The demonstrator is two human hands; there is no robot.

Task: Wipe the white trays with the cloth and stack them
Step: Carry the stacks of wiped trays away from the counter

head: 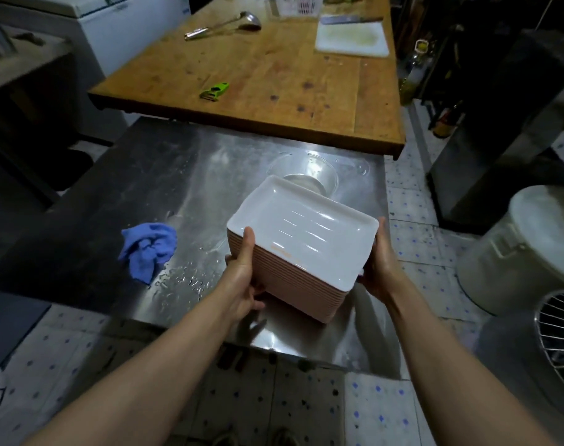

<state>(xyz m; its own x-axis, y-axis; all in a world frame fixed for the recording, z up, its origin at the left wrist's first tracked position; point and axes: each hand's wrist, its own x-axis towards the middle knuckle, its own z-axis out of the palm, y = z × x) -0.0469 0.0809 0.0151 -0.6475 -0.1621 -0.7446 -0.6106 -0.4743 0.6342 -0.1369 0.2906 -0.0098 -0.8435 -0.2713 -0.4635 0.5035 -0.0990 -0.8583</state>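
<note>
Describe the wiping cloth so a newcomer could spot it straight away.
Start at the steel table below the wooden worktop. Left of the tray stack that both hands hold, the cloth lies crumpled on the wet metal. It is the only blue, soft thing there.

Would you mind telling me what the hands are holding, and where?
Both hands, left hand and right hand, grip the stack of white rectangular trays by its opposite side edges.

One stack of trays (301,239), one blue cloth (149,249), one glass bowl (309,172), two ladles (222,25)
</note>
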